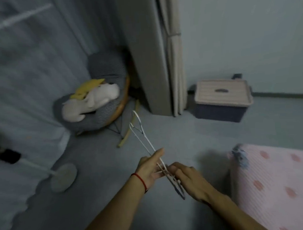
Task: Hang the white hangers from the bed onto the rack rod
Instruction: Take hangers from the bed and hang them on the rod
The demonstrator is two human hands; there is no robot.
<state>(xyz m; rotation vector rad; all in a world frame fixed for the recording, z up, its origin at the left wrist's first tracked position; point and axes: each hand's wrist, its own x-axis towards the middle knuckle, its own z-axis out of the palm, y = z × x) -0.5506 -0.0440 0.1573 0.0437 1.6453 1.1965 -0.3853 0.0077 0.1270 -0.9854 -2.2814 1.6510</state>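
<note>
Round grey striped chair (109, 71) with a white plush toy (93, 101) and a yellow item (88, 88) sits far left-centre, beige curtain (155, 53) behind it. Dark storage box with a pale ribbed lid (223, 97) stands by the wall, right of the curtain. White round fan base (64, 177) on the grey floor (165, 131) at left. Pink dotted bed (275, 182) fills the lower right corner.

Thin white wire hangers (148, 146) are bunched mid-air over the floor, hooks pointing toward the chair. Left hand (149, 168), red string at the wrist, has fingers mostly straight, pressing along the bundle. Right hand (190, 179) curls fingers round the lower end. Open floor lies ahead; the bed edge is close on the right.
</note>
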